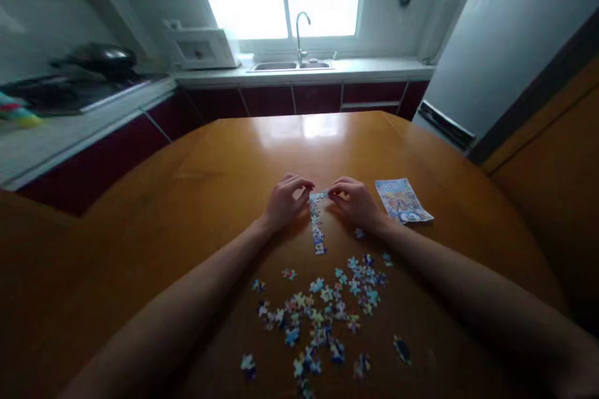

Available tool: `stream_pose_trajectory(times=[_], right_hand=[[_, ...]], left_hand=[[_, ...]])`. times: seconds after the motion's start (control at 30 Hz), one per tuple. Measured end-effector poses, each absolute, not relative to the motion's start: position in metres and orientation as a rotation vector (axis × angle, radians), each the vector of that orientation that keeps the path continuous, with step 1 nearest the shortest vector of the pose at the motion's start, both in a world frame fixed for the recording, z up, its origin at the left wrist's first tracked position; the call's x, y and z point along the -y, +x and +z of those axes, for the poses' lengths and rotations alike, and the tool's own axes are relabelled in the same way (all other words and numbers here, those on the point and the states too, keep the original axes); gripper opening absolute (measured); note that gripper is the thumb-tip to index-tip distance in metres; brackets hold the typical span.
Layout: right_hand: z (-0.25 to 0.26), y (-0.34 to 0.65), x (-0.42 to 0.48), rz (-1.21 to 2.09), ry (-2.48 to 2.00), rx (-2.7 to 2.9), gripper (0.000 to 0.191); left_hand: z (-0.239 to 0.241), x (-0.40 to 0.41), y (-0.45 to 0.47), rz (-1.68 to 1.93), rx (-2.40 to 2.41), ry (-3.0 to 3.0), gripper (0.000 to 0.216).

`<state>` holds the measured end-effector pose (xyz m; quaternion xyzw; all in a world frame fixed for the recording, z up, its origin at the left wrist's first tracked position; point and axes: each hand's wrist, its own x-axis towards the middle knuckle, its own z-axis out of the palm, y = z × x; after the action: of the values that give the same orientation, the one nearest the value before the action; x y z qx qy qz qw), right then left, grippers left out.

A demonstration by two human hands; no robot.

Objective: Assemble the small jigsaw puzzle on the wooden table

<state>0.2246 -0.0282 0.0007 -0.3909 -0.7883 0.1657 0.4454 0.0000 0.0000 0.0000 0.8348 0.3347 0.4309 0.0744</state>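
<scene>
A narrow strip of joined jigsaw pieces [317, 224] lies on the table, with a short row turning right at its far end. My left hand [286, 201] is closed, thumb and index finger at the strip's far left corner. From the other side, my right hand [354, 201] pinches a puzzle piece [326, 193] at the right end of that short row. Part of the piece is covered by the fingertips. Nearer to me is a loose heap of jigsaw pieces [322, 312], several facing different ways. One single piece [359, 233] rests beneath my right wrist.
A printed picture sheet [402, 201] lies right of my right hand. The wooden table [224, 168] has a rounded edge. Beyond it stand a counter with a sink [290, 66], a white microwave [201, 48], a stove with a dark pan [100, 57], and a fridge [505, 31].
</scene>
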Motion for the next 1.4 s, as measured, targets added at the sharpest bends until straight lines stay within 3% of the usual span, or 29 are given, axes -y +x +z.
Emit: stream_pose_trajectory(times=[0.43, 1.03, 1.27, 1.4], right_hand=[[-0.002, 0.216, 0.023, 0.31, -1.099, 2.205, 0.015], [0.006, 0.223, 0.026, 0.338, -1.07, 2.1, 0.013], [0.041, 0.223, 0.071, 0.532, -0.889, 2.219, 0.006], [0.041, 0.219, 0.107, 0.577, -0.773, 2.458, 0.012]], left_hand=[[-0.002, -0.004, 0.004, 1.095, -1.079, 2.494, 0.027], [-0.004, -0.005, 0.005, 1.063, -1.035, 2.51, 0.029], [-0.004, -0.005, 0.006, 1.082, -1.016, 2.502, 0.03], [-0.004, -0.005, 0.007, 1.077, -1.017, 2.5, 0.028]])
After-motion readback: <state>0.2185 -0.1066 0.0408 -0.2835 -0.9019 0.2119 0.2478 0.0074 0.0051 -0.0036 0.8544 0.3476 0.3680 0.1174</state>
